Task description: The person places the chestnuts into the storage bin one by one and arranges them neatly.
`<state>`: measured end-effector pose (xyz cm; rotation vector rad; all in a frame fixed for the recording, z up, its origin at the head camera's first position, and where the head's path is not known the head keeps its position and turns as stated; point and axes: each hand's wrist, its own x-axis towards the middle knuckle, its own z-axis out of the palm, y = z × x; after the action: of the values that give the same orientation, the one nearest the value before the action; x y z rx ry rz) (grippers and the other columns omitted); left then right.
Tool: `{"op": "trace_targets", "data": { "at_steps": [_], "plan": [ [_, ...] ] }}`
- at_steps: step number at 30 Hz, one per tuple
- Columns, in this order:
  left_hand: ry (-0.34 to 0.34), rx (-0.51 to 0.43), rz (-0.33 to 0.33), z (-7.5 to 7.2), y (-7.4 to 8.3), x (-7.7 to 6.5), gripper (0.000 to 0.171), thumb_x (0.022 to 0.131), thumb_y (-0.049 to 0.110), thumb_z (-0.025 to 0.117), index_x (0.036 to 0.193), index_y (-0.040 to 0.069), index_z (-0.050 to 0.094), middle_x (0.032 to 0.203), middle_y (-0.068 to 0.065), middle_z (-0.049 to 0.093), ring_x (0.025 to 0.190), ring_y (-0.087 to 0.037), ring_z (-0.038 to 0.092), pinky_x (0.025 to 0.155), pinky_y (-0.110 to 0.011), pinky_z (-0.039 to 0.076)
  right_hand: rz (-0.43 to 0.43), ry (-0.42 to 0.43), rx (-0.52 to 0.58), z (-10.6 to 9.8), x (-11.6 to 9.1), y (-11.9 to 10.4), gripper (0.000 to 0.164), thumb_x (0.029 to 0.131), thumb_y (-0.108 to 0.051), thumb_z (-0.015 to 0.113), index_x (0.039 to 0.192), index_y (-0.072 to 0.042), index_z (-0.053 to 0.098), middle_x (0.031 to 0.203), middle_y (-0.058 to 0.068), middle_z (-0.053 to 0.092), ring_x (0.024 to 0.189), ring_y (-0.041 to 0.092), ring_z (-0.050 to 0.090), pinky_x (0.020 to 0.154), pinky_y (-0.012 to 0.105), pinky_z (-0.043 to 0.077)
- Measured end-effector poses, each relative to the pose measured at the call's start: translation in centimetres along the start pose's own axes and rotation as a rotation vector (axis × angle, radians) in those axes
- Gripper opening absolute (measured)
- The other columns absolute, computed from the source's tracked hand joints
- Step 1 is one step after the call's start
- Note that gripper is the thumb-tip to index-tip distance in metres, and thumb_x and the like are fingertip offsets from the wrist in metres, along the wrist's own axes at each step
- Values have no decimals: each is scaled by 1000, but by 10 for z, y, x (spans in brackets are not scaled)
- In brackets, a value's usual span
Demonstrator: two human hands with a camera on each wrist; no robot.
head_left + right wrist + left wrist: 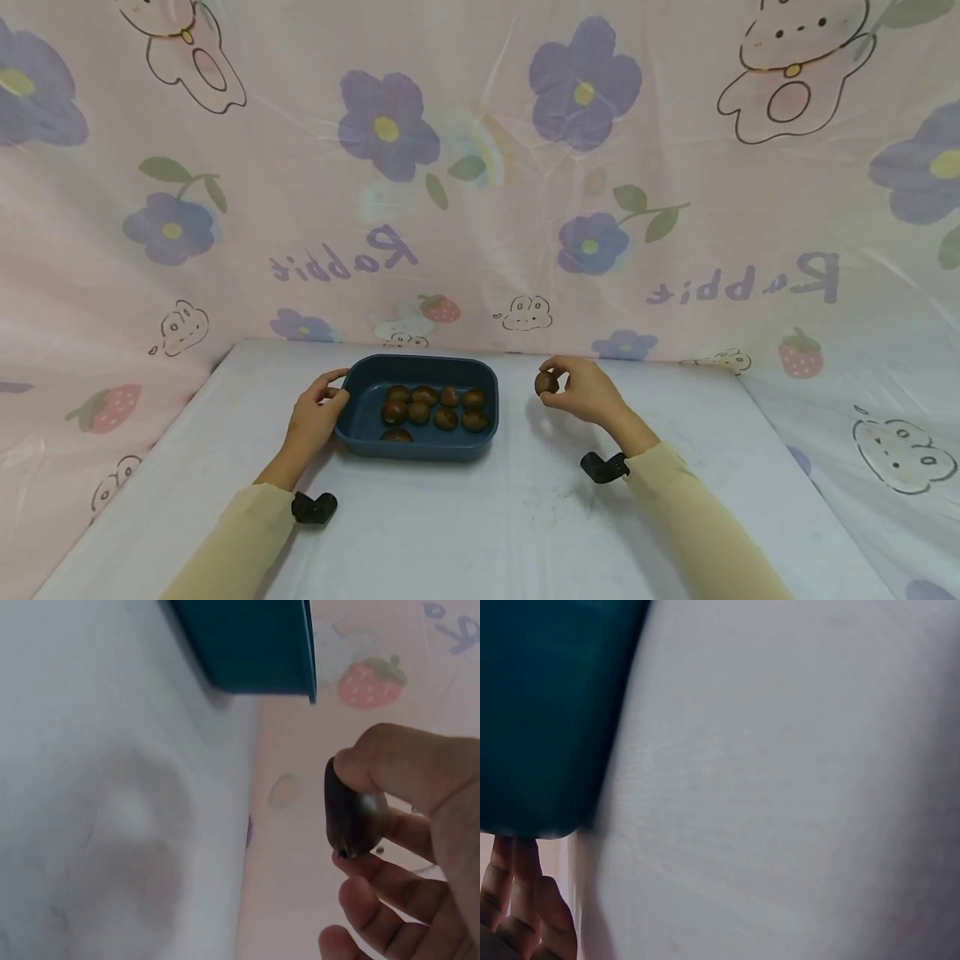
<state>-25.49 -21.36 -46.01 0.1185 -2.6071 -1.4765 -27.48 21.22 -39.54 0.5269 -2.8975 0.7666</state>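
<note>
A dark blue rectangular box (420, 450) stands on the table with several brown chestnuts (420, 413) in it. My left hand (313, 417) is at the box's left end, its fingertips against the outer wall near the rim. In the left wrist view, extended fingers (526, 900) touch the end of the box. To the right of the box, my right hand (588, 392) pinches one chestnut (546, 382) between thumb and fingers, above the table. The right wrist view shows that chestnut's dark, glossy side, with the other fingers loosely bent below.
White cloth covers the table (480, 533). Behind it hangs a pink curtain (480, 208) printed with flowers and rabbits, which also runs along both sides. A small black device sits at each wrist, at the cuffs of the pale yellow sleeves (240, 533).
</note>
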Motion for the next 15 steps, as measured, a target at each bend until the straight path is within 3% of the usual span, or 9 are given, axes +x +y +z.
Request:
{"op": "trace_targets", "data": {
  "at_steps": [15],
  "plan": [
    [-7,8,4,0,1,0,46,96,25,46,142,23,48,114,-16,63,82,-21,58,72,-29,42,-88,-29,24,9,12,-40,35,74,-25,77,107,-18,68,93,-1,67,68,13,52,64,29,44]
  ]
}}
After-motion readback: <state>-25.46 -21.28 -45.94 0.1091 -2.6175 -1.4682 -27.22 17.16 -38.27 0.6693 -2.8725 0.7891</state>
